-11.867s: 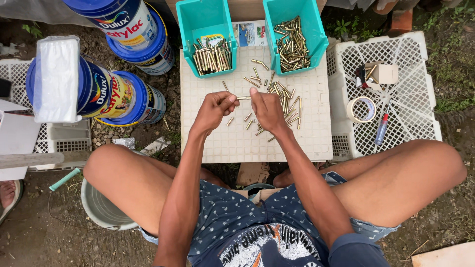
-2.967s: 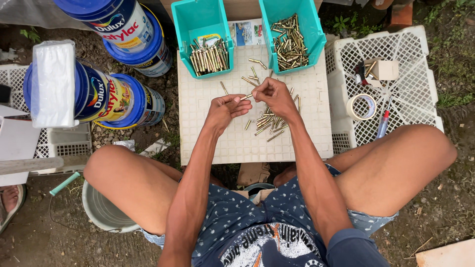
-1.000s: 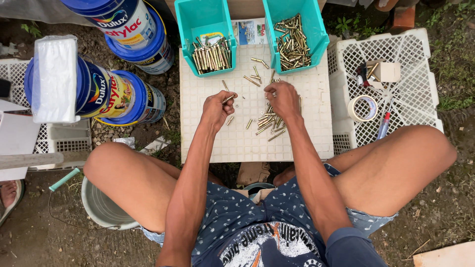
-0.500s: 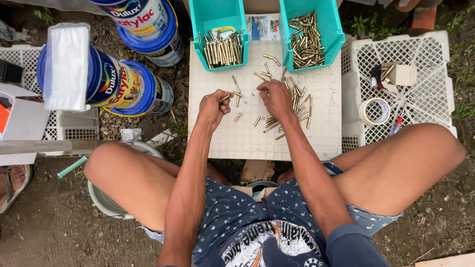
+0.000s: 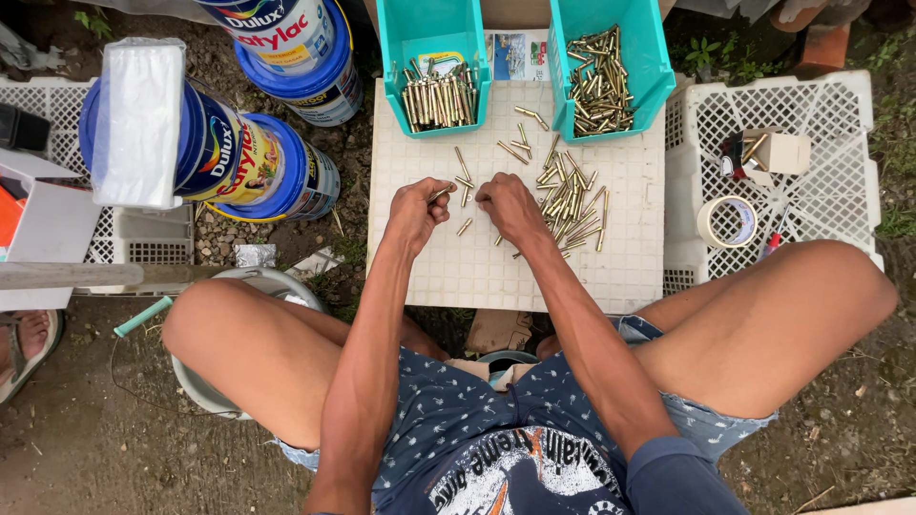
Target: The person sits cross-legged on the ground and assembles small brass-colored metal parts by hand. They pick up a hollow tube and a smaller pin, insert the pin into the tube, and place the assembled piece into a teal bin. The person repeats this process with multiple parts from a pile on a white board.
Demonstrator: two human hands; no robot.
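Roughly midway, by the look of it: the left teal bin (image 5: 434, 57) holds a neat row of brass pins, the right teal bin (image 5: 606, 57) a loose heap. Below those bins, on the white counter (image 5: 458, 277), a scattered pile (image 5: 570, 202) remains. Left hand (image 5: 417, 207) fingers pinch one pin (image 5: 441, 192); right hand (image 5: 506, 203) fingers are curled, their contents hidden.

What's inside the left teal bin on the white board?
The left teal bin holds brass pins lined up side by side near its front, over a printed card. Its floor beneath them is covered.
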